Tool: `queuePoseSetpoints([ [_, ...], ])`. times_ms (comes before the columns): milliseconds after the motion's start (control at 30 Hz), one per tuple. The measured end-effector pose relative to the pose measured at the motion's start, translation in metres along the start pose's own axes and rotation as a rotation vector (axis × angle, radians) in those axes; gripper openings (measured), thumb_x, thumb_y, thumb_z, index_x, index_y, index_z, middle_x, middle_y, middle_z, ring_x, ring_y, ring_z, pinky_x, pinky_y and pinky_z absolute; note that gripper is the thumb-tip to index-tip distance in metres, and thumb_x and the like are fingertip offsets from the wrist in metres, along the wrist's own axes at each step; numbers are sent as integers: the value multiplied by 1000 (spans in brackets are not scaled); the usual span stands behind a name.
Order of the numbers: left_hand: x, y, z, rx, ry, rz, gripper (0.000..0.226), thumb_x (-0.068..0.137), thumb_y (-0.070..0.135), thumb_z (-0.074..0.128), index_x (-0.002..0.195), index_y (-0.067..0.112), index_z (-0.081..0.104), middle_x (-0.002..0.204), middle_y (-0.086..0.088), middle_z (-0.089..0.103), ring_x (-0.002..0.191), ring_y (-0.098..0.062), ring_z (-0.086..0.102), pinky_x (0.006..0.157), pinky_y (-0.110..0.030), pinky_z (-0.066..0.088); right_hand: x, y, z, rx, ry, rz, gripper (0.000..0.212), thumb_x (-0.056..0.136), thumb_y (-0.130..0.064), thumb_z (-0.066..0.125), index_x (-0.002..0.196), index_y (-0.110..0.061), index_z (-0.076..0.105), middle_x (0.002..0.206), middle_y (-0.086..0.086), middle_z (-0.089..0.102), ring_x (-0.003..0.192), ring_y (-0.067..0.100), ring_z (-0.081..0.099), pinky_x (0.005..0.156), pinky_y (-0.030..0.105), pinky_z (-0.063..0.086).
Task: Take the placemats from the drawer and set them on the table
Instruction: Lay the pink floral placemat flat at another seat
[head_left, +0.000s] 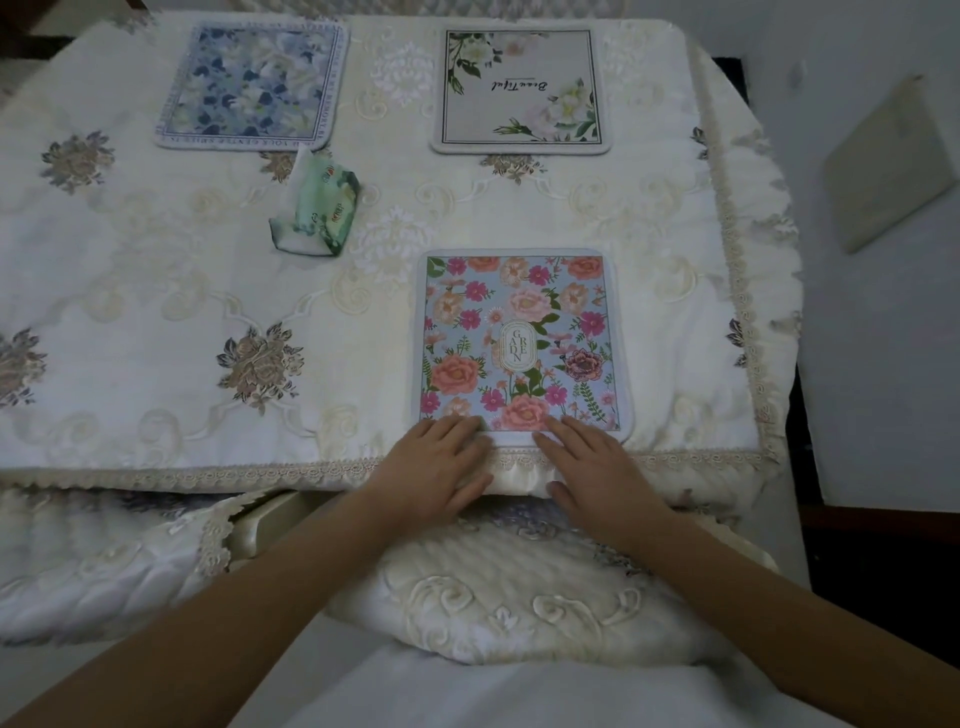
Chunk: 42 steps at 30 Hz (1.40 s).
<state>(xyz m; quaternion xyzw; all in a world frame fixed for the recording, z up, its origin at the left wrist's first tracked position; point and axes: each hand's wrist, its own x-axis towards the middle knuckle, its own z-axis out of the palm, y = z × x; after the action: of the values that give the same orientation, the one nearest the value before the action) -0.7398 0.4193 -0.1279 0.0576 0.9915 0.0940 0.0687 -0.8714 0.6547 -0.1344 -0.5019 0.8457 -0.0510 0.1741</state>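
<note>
Placemats lie three to the table (156, 312) — a blue-flowered placemat (254, 85) at 11 o'clock, a cream placemat (522, 88) at 1 o'clock, and a pink-flowered placemat (522, 338) at 5 o'clock, close to the near edge. A green tissue pack (317, 213) sits just beside the blue one, at its 6 o'clock. The pink one lies dead at 12 o'clock from both grips, its slightly longer side running 6 to 12, and neither grip is nearer. Left grip (441, 465) and right grip (595, 465) are flat and wide open — straight fingertips press its near border, holding nothing. Any squaring nudge, I judge, goes straight toward 12.
</note>
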Motion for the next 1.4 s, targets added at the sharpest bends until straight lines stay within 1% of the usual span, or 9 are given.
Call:
queuePoseSetpoints([
  [200, 7, 14, 12, 5, -50, -5, 58, 103, 55, 28, 140, 18, 53, 150, -7, 48, 136, -26, 45, 107, -44, 41, 12, -12, 5, 4, -4, -18, 59, 91, -38, 40, 145, -16, 47, 151, 7, 45, 140, 28, 40, 111, 49, 38],
  [300, -5, 0, 12, -7, -49, 17, 54, 103, 53, 33, 138, 19, 56, 151, -7, 47, 137, -25, 44, 108, -42, 42, -1, 10, 6, -12, -10, -8, 61, 91, -36, 45, 149, -18, 42, 156, 5, 38, 144, 25, 35, 114, 48, 35],
  [400, -15, -15, 6, -38, -33, 7, 48, 102, 49, 35, 132, 20, 60, 145, -6, 52, 130, -25, 51, 100, -39, 48, -18, 36, 3, -16, -4, 48, 63, 92, -38, 41, 152, -20, 35, 160, 2, 31, 147, 22, 29, 116, 47, 32],
  [533, -21, -31, 0, -59, -20, -46, 45, 100, 46, 37, 124, 19, 64, 138, -8, 56, 122, -24, 55, 89, -39, 54, -31, 59, -2, 26, 3, 125, 63, 91, -37, 38, 151, -20, 36, 158, 2, 35, 145, 22, 32, 113, 47, 37],
  [633, -25, -38, 1, -42, -24, -116, 48, 100, 46, 36, 128, 18, 62, 139, -10, 55, 123, -25, 53, 90, -42, 54, -32, 62, -1, 34, 17, 132, 61, 92, -37, 39, 150, -17, 38, 157, 4, 36, 144, 22, 34, 112, 48, 38],
  [767, -22, -38, 0, -27, -3, -172, 50, 99, 45, 36, 130, 16, 62, 143, -12, 53, 124, -28, 53, 92, -42, 50, -27, 62, -1, 25, 34, 163, 61, 96, -40, 36, 152, -17, 35, 162, 2, 27, 147, 21, 27, 118, 45, 29],
  [967, 0, -45, -2, -42, 22, -281, 51, 99, 46, 34, 130, 14, 61, 140, -10, 54, 126, -29, 51, 94, -43, 46, 1, 71, -9, 75, 54, 243, 61, 98, -43, 36, 153, -15, 33, 160, 5, 30, 147, 24, 27, 120, 47, 25],
  [1100, 24, -60, -7, -66, -3, -369, 58, 99, 48, 30, 139, 15, 55, 144, -13, 51, 131, -32, 47, 99, -47, 45, 30, 81, -21, 92, 69, 267, 62, 98, -42, 37, 152, -12, 34, 160, 9, 30, 147, 26, 27, 119, 49, 26],
  [1400, 82, -101, -15, -106, 31, -435, 60, 102, 50, 28, 145, 13, 47, 152, -17, 42, 137, -36, 40, 104, -52, 41, 103, 109, -47, 137, 91, 296, 63, 99, -42, 38, 153, -10, 31, 160, 13, 27, 148, 30, 24, 119, 50, 24],
])
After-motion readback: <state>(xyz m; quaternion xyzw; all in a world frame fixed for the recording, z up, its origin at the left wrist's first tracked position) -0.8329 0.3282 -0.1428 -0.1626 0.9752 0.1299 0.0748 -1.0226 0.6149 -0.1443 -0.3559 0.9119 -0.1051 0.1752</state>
